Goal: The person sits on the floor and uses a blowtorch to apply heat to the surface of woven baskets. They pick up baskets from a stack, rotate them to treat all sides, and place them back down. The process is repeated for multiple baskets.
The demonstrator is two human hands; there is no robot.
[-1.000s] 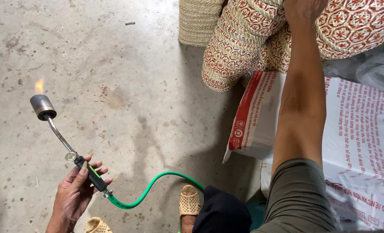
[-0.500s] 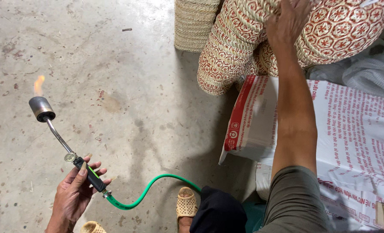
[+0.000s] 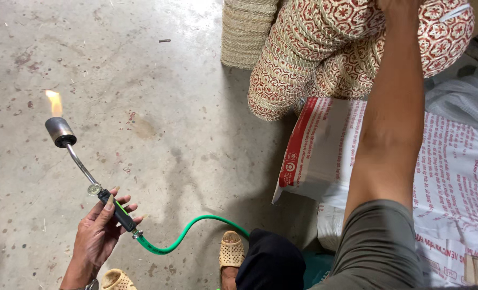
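My left hand grips the black handle of a gas torch. Its metal nozzle points up and to the left, and a small orange flame burns at the tip. A green hose curves from the handle toward my feet. My right arm reaches up and away to the stack of red-and-cream patterned woven baskets. My right hand rests on the top of them at the frame's upper edge and is mostly cut off, so its grip is hidden.
A plain straw-coloured woven basket stands behind the patterned ones. White printed sacks lie at the right. My sandalled feet rest on the bare concrete floor.
The view has shifted down and right, so my right hand has slid to the top edge. The torch stays held in the same pose, flame still burning.
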